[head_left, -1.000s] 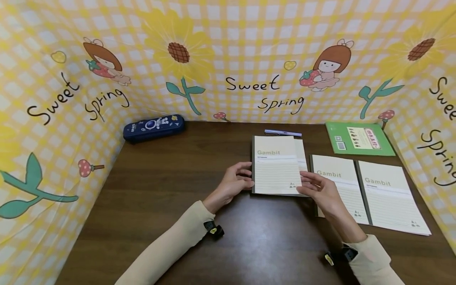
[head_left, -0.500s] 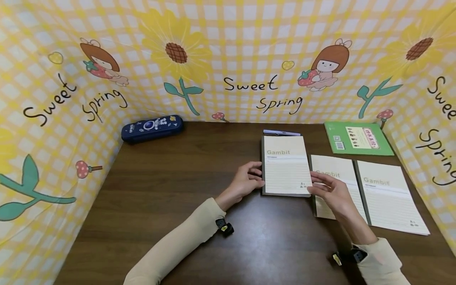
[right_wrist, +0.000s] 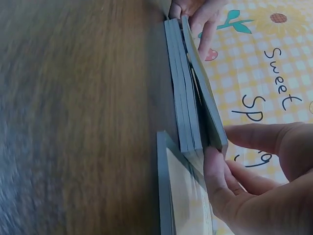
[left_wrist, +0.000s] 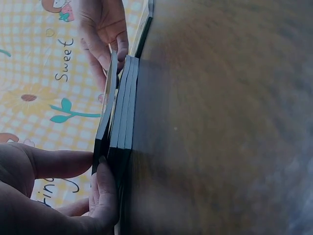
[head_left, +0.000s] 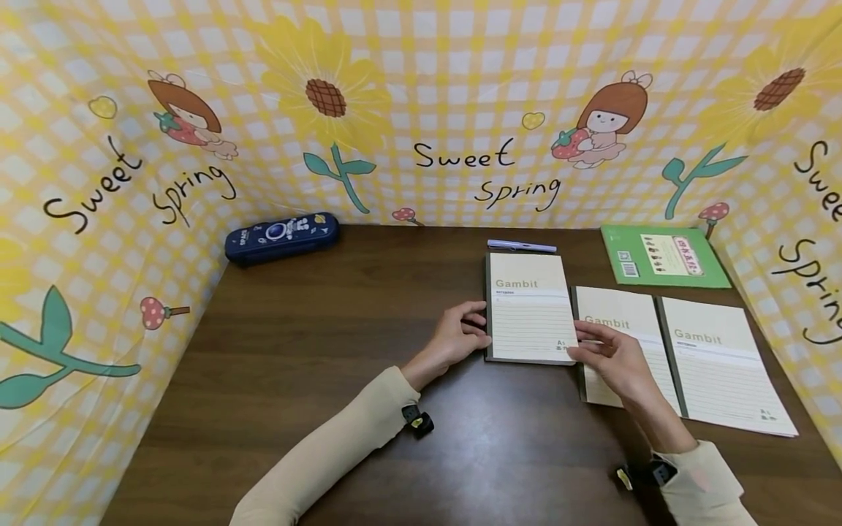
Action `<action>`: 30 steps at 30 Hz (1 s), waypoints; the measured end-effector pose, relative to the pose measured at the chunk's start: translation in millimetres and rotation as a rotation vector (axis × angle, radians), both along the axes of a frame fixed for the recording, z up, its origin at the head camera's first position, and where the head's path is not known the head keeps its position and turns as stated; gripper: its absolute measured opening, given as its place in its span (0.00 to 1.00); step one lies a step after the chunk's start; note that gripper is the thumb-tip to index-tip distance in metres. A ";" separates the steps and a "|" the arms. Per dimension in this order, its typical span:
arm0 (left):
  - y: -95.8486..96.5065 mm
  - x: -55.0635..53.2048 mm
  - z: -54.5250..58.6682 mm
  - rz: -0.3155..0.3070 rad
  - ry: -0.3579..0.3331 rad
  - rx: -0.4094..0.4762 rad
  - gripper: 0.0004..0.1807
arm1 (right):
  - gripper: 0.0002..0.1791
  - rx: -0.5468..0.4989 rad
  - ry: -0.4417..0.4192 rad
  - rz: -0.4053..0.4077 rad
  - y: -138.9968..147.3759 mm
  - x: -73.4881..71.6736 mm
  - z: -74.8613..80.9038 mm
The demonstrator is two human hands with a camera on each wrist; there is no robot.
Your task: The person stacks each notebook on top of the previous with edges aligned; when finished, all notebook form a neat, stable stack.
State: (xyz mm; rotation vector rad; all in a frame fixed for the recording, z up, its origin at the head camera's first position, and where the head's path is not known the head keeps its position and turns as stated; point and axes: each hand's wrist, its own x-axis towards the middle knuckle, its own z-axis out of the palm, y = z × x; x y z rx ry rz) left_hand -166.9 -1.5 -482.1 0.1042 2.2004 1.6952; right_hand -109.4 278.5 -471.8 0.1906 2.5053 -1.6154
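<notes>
A cream "Gambit" notebook [head_left: 531, 310] with a dark spine lies over a stack of similar notebooks [left_wrist: 123, 105]. My left hand [head_left: 454, 337] pinches its spine edge, thumb above and fingers beneath. At the opposite edge my right hand [head_left: 615, 359] pinches the same notebook near its lower right corner. Both wrist views show a thin gap between this top notebook and the stack, widest by my fingers. Two more Gambit notebooks, a nearer one [head_left: 626, 329] and a farther one [head_left: 723, 365], lie side by side to the right, the nearer partly hidden behind my right hand.
A light purple pen [head_left: 522, 246] lies just behind the stack. The green book [head_left: 631, 256] rests at the back right, and a dark blue pencil case [head_left: 283, 237] at the back left. Checked yellow cloth [head_left: 447, 95] walls in the brown table [head_left: 316, 321].
Both hands have moved the top notebook to the right, so it now covers the notebook that stuck out beneath it. Over the last half second there is hardly any movement.
</notes>
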 end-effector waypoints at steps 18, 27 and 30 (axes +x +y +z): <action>-0.4 0.2 0.2 -0.010 0.042 -0.016 0.36 | 0.30 0.140 0.040 0.045 -1.6 -2.5 -2.7; -0.3 -0.2 -0.9 -0.010 0.049 -0.036 0.36 | 0.29 0.164 0.041 0.044 -3.8 -2.6 -4.3; -0.3 -0.3 -1.6 -0.009 0.044 -0.045 0.36 | 0.29 0.164 0.042 0.039 -4.9 -3.0 -5.2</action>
